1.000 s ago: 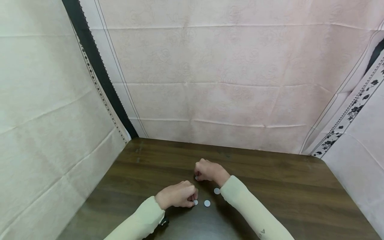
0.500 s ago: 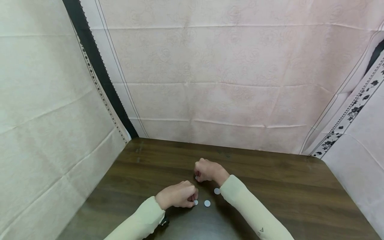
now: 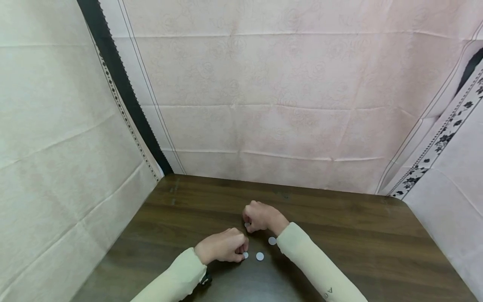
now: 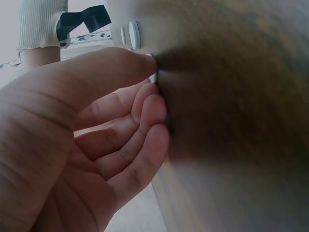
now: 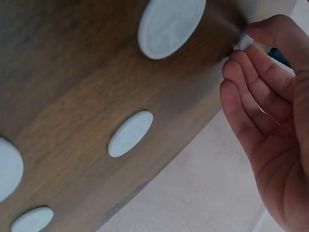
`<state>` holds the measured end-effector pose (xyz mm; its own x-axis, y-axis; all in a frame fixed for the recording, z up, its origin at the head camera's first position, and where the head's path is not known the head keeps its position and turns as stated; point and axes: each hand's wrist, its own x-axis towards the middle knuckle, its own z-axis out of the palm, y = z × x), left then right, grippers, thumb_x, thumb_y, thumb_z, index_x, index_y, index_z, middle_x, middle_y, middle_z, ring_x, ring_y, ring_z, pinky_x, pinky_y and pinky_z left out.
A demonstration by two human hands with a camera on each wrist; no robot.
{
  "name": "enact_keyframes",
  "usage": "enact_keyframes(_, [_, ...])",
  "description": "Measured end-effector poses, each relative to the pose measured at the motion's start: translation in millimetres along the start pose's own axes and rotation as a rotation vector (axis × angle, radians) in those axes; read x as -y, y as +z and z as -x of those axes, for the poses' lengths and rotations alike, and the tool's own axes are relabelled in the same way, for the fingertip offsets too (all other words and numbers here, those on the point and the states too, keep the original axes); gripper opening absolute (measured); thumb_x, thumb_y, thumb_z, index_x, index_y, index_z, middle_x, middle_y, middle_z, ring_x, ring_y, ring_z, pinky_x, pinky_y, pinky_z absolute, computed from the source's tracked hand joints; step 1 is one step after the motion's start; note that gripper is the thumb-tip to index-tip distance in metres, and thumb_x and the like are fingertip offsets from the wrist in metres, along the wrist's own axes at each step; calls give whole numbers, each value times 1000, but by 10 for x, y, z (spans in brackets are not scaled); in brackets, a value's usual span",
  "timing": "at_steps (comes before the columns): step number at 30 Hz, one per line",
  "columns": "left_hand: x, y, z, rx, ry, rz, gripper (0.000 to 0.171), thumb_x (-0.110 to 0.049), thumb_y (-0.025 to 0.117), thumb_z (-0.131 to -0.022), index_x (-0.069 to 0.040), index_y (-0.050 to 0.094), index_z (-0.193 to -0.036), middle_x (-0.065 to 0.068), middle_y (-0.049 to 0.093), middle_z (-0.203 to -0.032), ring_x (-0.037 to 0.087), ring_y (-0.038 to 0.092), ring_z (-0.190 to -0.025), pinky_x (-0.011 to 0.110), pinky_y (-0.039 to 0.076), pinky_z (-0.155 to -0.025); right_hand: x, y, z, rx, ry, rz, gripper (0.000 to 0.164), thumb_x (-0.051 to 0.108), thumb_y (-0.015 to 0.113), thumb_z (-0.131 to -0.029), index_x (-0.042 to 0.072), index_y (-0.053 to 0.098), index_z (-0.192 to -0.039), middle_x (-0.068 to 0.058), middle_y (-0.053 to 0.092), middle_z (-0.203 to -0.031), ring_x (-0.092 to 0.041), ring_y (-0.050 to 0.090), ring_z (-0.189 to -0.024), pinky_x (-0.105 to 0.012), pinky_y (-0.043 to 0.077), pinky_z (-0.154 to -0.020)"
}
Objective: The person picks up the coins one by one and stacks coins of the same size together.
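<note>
Flat white discs, like plain counters, lie on a brown wooden table. My left hand pinches one disc by its edge between thumb and index finger, low at the tabletop. Farther off, my right hand has another disc between its thumb and index fingertips, partly covered by them. Two more discs lie apart from both hands: one to the right of the left fingertips, one beside the right sleeve. In the right wrist view, several discs are spread over the wood, one large and close.
The wooden table ends at a pale patterned cloth behind it. More pale cloth hangs along the left, and a flower-bordered cloth along the right. A black wrist device sits on the right sleeve.
My right hand has shifted very slightly toward the person, the disc still at its fingertips. The left hand and the loose discs look the same.
</note>
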<state>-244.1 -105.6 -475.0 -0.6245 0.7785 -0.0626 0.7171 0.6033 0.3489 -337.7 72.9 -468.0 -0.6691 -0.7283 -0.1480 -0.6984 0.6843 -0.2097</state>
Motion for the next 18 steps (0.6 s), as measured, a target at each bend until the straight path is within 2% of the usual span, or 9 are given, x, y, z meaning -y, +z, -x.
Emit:
enact_keyframes(11, [-2,24,0,-3,-10,14,7,-11,80,-92,-13,74,-90,-8,72,-81,-7,59,-71,9,48,-66,2,-20,97,-25,-41,-100,8,15,82,-88,13,75,-91,4,72,-83,-2,61,-68,-19,53,-63])
enact_keyframes(18, [1,24,11,-14,-12,21,7,-11,79,-92,-13,73,-89,-8,71,-81,-7,59,-70,9,47,-66,-38,-33,165,-49,-70,-103,6,12,80,-87,12,75,-90,5,70,-82,-1,59,-68,-19,51,-63])
